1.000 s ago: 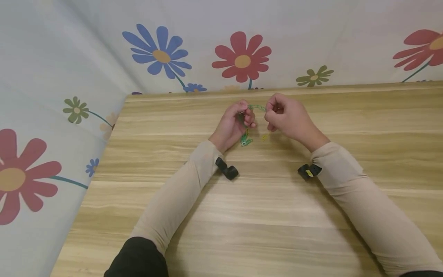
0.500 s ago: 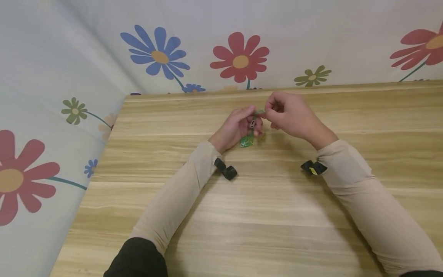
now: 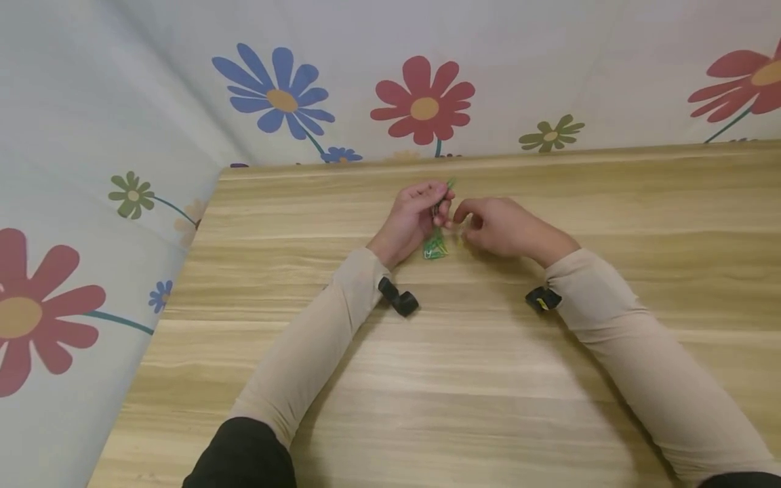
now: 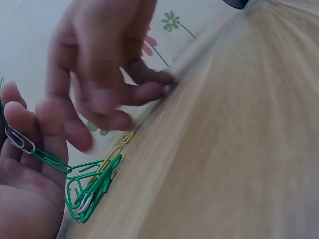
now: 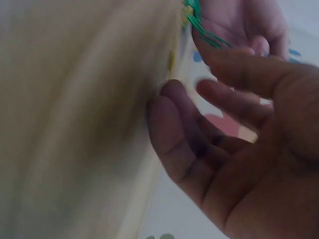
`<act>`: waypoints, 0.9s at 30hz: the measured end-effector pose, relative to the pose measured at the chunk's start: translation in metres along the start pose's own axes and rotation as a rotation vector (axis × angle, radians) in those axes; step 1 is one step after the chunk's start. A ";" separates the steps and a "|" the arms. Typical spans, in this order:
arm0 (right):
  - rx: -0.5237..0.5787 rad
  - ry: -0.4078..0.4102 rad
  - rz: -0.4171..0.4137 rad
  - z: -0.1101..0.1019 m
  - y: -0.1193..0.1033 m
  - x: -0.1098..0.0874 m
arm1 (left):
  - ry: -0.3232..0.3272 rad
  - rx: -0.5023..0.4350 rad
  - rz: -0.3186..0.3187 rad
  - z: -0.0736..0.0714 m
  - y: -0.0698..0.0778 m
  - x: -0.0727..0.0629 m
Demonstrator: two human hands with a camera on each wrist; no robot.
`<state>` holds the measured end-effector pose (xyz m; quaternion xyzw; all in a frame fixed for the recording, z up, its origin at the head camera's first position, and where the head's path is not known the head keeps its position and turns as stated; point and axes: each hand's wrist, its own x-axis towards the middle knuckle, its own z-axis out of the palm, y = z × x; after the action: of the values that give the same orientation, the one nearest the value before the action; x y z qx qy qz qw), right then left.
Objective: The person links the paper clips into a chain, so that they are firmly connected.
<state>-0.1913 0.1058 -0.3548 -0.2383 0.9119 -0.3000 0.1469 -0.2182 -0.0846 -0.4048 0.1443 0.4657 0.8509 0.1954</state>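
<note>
A chain of linked paper clips (image 4: 52,160), mostly green with some white and yellow ones, hangs across my left hand (image 3: 415,215). My left thumb and index finger pinch its upper end, where a green clip sticks out past the fingertips. The lower part of the chain lies heaped on the table below that palm. To the right, my right hand (image 3: 511,225) is low over the table with fingers loosely bent and nothing between them. A loose yellow paper clip (image 4: 127,137) lies under its fingertips, beside the heap.
The wooden table (image 3: 464,379) meets a flower-printed cloth wall (image 3: 500,41) just beyond the hands. More of that cloth runs along the left side. Each wrist carries a small black camera, the left camera (image 3: 399,298) and the right camera (image 3: 542,299).
My right hand has let go of the chain's end and come down toward the table by the yellow clip. The left hand now pinches the chain's upper end, its lower part still heaped.
</note>
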 end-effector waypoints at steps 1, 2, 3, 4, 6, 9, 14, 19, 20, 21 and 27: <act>-0.038 -0.030 -0.019 0.002 0.000 0.001 | 0.002 -0.004 0.005 0.000 0.001 0.001; -0.067 -0.055 -0.036 0.004 0.000 0.001 | 0.002 -0.005 0.009 0.000 0.001 0.001; -0.093 -0.070 -0.052 0.005 0.000 0.001 | 0.001 -0.009 0.010 0.001 0.002 0.001; -0.118 -0.077 -0.066 0.006 0.000 0.000 | -0.001 -0.007 0.009 0.001 0.002 0.001; -0.169 -0.080 -0.081 0.007 -0.001 -0.001 | -0.007 -0.007 0.004 0.002 0.002 0.002; -0.216 -0.087 -0.082 0.009 -0.003 -0.002 | -0.005 -0.005 0.000 0.002 0.002 0.002; -0.231 -0.122 -0.027 0.010 -0.008 -0.002 | 0.014 -0.003 0.009 0.001 0.002 0.000; -0.249 -0.126 -0.001 0.010 -0.006 -0.001 | 0.009 -0.004 0.013 -0.002 0.003 -0.001; -0.247 -0.116 -0.006 0.010 -0.005 -0.001 | 0.007 -0.001 0.012 -0.002 0.002 -0.001; -0.234 -0.103 -0.012 0.009 -0.004 -0.001 | 0.005 0.002 0.010 -0.002 0.002 -0.001; 0.215 0.086 -0.010 0.000 -0.001 -0.002 | -0.014 0.032 -0.006 0.000 0.002 0.000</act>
<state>-0.1889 0.1058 -0.3540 -0.2126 0.8788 -0.4065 0.1310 -0.2184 -0.0860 -0.4029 0.1519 0.4783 0.8418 0.1987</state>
